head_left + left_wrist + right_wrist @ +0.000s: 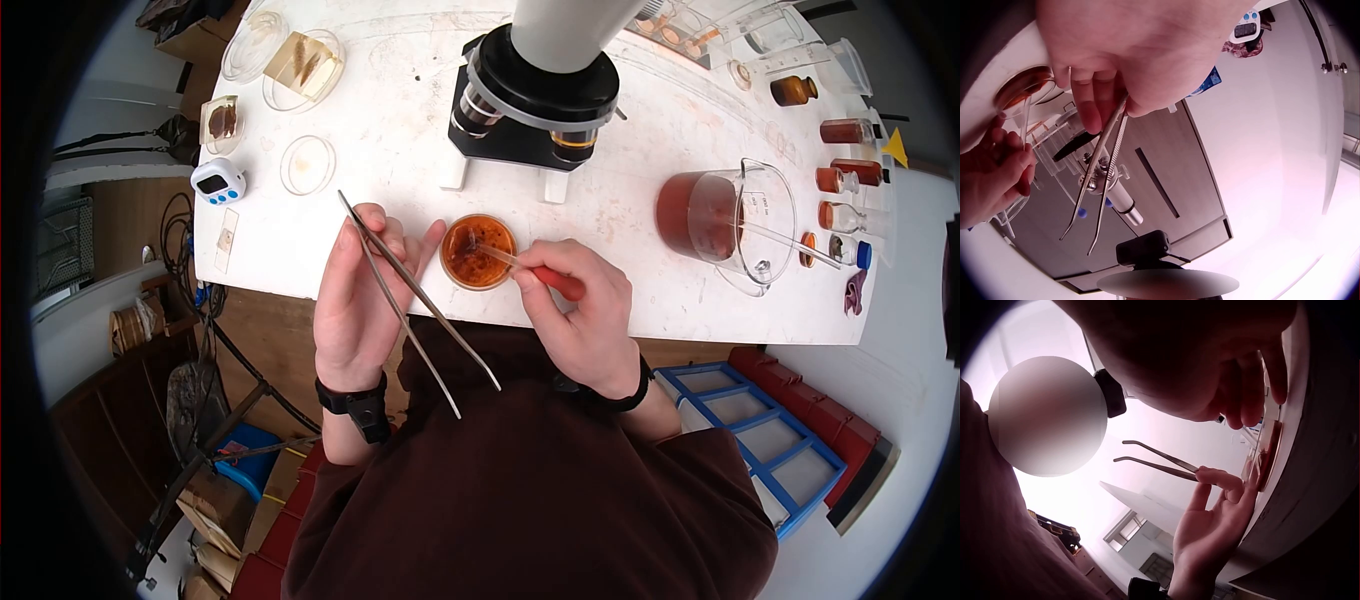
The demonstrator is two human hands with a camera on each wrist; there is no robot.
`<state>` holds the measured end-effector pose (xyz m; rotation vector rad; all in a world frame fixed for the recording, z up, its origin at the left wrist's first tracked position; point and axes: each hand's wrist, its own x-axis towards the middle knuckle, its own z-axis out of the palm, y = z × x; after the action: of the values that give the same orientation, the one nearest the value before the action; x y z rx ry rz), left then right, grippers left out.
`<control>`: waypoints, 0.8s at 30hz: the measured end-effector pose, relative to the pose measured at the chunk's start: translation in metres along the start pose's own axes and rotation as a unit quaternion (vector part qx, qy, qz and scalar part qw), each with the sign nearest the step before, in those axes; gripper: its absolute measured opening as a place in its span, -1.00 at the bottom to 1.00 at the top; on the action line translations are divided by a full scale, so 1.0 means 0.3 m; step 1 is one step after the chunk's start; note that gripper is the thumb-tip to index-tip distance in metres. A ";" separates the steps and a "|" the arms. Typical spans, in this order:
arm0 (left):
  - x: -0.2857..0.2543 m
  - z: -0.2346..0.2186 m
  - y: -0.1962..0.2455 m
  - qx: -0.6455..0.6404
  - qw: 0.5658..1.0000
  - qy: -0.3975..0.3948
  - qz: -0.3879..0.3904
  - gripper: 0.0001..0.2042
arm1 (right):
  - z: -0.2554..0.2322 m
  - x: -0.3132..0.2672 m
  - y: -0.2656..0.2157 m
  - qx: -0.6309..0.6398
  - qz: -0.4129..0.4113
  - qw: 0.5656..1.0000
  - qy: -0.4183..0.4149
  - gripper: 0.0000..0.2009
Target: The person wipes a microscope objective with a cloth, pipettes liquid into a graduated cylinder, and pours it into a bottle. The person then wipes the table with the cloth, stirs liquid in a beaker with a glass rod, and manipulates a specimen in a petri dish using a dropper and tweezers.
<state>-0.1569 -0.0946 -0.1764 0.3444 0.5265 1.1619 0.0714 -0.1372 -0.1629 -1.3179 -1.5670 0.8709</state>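
Between thumb and forefinger my left hand (362,295) pinches metal tweezers (430,303) near their joined end. Their bent tips stand apart, pointing back over my dark shirt with nothing between them. Another finger of that hand reaches right beside the rim of a small petri dish (479,287), which holds amber liquid with dark bits. My right hand (590,315) grips a dropper by its red bulb (558,282); the dropper's glass tube (497,255) slants into the dish. In the left wrist view, the tweezers (1099,165) hang below the palm.
A microscope (540,100) stands behind the dish. To the right is a glass beaker (765,215) of reddish liquid with a glass rod in it. Small bottles (848,131) line the right edge. Petri dishes (308,166) and a white timer (218,180) lie to the left.
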 end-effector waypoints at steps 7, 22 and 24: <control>-0.002 -0.002 -0.001 0.002 1.000 0.006 0.004 -0.79 | 0.016 0.002 0.002 0.014 -0.017 1.000 0.009 -0.81; -0.156 -0.032 0.063 0.324 0.889 0.137 0.293 -0.81 | 0.005 -0.002 0.007 0.016 0.009 1.000 -0.024 -0.80; -0.175 -0.041 0.068 0.407 0.845 0.116 0.327 -0.82 | 0.018 0.008 0.005 0.017 -0.006 1.000 -0.004 -0.82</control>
<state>-0.1951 -0.1362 -0.1648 1.1997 1.1782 1.6045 0.0667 -0.1345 -0.1659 -1.2808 -1.5583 0.8920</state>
